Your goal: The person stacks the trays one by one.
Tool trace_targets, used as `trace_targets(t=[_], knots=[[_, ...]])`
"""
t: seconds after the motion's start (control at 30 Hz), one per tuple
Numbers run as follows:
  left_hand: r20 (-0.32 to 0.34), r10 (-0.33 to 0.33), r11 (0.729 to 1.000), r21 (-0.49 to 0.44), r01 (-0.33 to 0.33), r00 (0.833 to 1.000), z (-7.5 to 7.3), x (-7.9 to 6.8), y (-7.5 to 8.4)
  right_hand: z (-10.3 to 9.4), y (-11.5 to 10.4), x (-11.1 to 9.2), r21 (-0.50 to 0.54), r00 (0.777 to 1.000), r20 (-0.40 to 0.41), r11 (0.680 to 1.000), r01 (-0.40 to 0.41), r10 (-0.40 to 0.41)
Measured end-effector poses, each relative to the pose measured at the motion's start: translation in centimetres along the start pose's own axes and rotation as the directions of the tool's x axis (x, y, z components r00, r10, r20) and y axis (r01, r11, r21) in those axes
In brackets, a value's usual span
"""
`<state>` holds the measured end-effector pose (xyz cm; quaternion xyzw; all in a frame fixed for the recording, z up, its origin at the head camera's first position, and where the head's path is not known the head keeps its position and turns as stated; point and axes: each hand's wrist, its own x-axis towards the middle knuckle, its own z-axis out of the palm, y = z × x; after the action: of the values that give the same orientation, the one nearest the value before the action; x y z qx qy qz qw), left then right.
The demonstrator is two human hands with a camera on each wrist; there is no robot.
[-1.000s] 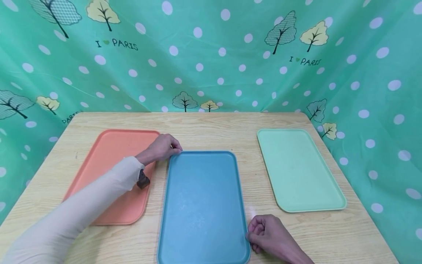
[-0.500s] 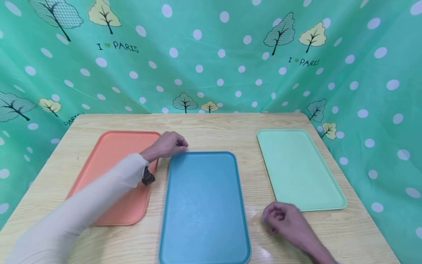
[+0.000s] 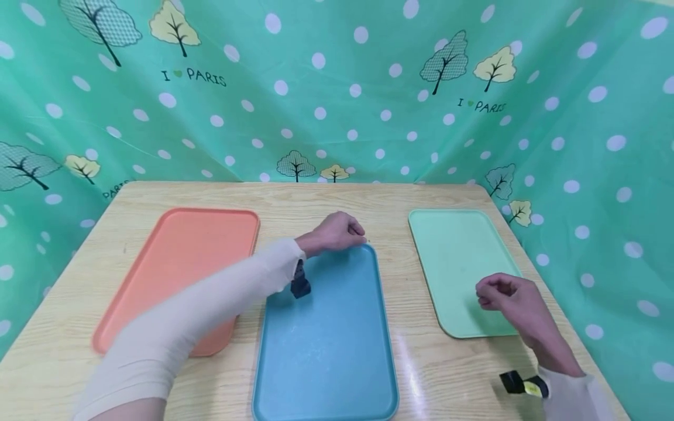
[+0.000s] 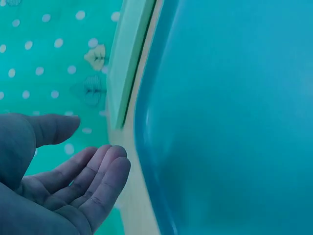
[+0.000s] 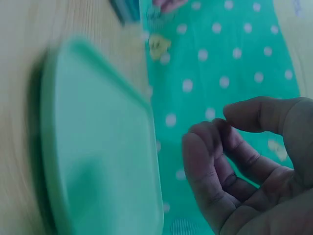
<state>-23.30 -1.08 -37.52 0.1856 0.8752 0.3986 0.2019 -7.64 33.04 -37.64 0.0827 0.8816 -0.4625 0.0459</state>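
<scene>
In the head view a blue tray lies lengthwise in the middle of the table. My left hand hovers by its far edge, close to the far right corner. The left wrist view shows a gap between that hand's thumb and its loosely bent fingers, which hold nothing. Above the near right part of a light green tray is my right hand. Its fingers are loosely curled with nothing in them. My left sleeve hides part of the blue tray and part of a coral tray.
The three trays lie on a light wood-grain table, with strips of wood showing between them. A green dotted curtain hangs behind the table and along its sides. Dark wrist devices sit on both forearms.
My left hand has moved right along the blue tray's far edge, from its left corner. My right hand has left the tray's right side and moved right and away, over the green tray.
</scene>
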Motion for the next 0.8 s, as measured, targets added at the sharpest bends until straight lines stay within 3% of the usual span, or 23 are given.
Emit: trace_targets(t=[0.3,0.47,0.67,0.8], knots=[[0.106,-0.071,0.968,-0.234,0.095,0.992,3.2,2.3,1.9,-4.1,2.9,2.4,-0.044,0.998,-0.063,0.999,0.024,-0.026],[0.138,-0.118,0.958,-0.245,0.15,0.983,4.4,3.1,2.9,-5.7,4.5,3.6,-0.131,0.996,-0.088,0.991,-0.012,0.0],[0.154,-0.18,0.948,-0.235,0.213,0.972,5.9,3.9,3.7,-7.2,6.1,4.6,-0.292,0.992,-0.128,0.956,-0.032,-0.006],[0.157,-0.216,0.939,-0.238,0.249,0.964,6.9,4.4,4.3,-7.9,6.7,4.8,-0.335,0.99,-0.144,0.941,-0.058,0.009]])
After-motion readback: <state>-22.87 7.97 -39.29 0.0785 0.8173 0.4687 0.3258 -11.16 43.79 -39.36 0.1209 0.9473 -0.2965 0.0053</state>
